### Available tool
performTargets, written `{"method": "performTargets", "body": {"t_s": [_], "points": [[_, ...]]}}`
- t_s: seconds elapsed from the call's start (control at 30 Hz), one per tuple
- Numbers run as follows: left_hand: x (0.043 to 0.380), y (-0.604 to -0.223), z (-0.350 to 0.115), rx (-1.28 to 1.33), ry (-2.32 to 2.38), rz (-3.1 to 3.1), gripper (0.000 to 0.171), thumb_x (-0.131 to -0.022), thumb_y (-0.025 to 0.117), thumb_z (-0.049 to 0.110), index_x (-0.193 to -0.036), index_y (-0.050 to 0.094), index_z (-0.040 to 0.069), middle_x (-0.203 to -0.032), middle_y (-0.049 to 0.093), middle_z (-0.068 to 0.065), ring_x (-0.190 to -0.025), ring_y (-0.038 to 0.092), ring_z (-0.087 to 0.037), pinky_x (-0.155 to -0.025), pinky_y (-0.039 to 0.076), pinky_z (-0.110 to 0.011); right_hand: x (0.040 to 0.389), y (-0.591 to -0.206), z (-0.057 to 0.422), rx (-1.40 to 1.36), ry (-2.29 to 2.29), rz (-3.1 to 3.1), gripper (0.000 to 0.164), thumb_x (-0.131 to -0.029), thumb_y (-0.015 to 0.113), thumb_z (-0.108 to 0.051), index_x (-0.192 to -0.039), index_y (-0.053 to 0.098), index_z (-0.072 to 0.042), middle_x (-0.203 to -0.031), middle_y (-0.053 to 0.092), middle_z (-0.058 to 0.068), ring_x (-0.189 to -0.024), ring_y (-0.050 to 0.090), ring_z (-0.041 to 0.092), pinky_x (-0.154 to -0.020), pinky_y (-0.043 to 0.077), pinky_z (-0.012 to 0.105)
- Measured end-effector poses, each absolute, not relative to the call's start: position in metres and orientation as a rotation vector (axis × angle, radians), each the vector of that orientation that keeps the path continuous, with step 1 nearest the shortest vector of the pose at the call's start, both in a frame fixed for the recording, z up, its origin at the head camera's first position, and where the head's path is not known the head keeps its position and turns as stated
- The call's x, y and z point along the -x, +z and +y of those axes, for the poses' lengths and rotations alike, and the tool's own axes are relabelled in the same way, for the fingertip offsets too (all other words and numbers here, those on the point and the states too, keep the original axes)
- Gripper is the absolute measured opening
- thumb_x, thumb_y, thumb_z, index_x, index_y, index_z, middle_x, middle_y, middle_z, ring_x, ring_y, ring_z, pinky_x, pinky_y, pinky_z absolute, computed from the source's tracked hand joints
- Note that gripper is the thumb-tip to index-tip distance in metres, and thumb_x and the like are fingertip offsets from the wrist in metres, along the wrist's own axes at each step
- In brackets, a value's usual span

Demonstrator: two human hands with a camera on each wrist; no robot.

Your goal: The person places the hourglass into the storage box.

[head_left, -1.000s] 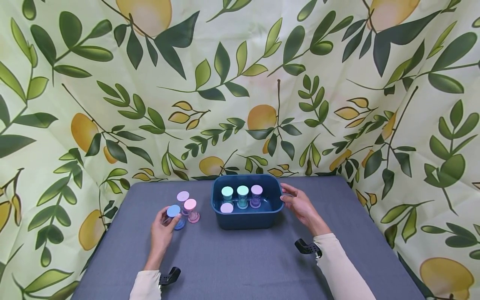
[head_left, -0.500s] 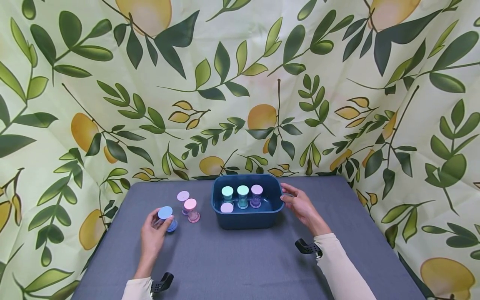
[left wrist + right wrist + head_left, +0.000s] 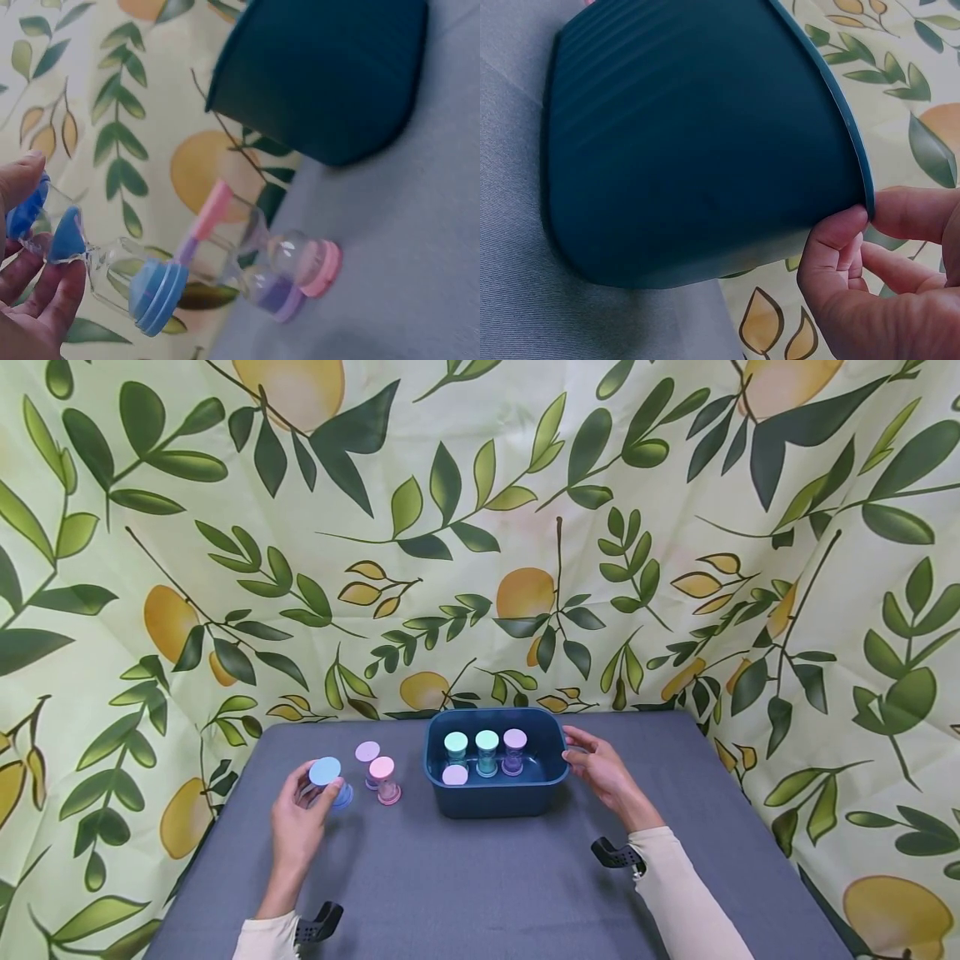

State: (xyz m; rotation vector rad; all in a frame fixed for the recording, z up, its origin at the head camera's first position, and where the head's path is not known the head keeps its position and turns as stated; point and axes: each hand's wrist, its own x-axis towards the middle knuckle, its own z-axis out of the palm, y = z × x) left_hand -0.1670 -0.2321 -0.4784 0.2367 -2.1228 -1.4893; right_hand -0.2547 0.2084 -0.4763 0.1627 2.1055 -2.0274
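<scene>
In the head view my left hand [image 3: 298, 814] holds a blue hourglass [image 3: 326, 770] by its upper part, thumb on one side and fingers on the other. The left wrist view shows its clear bulbs with blue sand and its lower blue cap [image 3: 159, 296], seemingly off the table. Right of it a pink hourglass [image 3: 387, 781] and a purple hourglass [image 3: 367, 753] stand close together. My right hand [image 3: 603, 772] pinches the right rim of a dark blue bin [image 3: 495, 803]; the right wrist view shows thumb and finger at that rim [image 3: 853, 135]. Several green and purple hourglasses stand inside the bin.
A grey cloth covers the table [image 3: 480, 885]. Behind and at both sides hangs a curtain [image 3: 450, 610] with a lemon and leaf print. Black straps with cameras sit at both wrists. The bin stands near the table's back edge.
My left hand has moved left and slightly up with the blue hourglass, away from the pink and purple ones. The right hand and the bin have stayed in place.
</scene>
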Motion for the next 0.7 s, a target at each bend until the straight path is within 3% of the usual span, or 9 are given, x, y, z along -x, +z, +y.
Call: {"method": "performTargets", "body": {"t_s": [0.27,0.5,0.7], "points": [[0.171,-0.455,-0.222,-0.141,-1.511,-2.061,0.050,-0.083,0.077,0.006,-0.129,0.058,0.001,-0.113,0.060,-0.003,-0.100,0.057,0.004,-0.088,0.046,-0.007,0.256,-0.476,0.208,-0.173,-2.044,2.087,0.055,-0.097,0.053,-0.004,-0.149,0.041,-0.013,-0.139,0.041,0.013,-0.113,0.048,0.024,-0.080,0.050,0.021],[0.164,-0.416,-0.200,-0.063,-1.510,-2.069,0.047,-0.084,0.074,0.001,-0.128,0.057,-0.005,-0.110,0.058,0.003,-0.100,0.056,0.006,-0.089,0.046,-0.007,0.255,-0.476,0.209,-0.159,-2.041,2.093,0.055,-0.097,0.052,-0.003,-0.150,0.040,-0.013,-0.140,0.040,0.013,-0.114,0.048,0.025,-0.080,0.050,0.020],[0.172,-0.408,-0.188,0.030,-1.578,-2.046,0.048,-0.082,0.075,-0.001,-0.127,0.058,-0.004,-0.108,0.058,0.008,-0.099,0.058,0.001,-0.089,0.047,-0.010,0.254,-0.476,0.210,-0.098,-2.050,2.079,0.056,-0.098,0.052,-0.003,-0.151,0.037,-0.009,-0.142,0.037,0.016,-0.120,0.046,0.028,-0.092,0.050,0.029]]}}
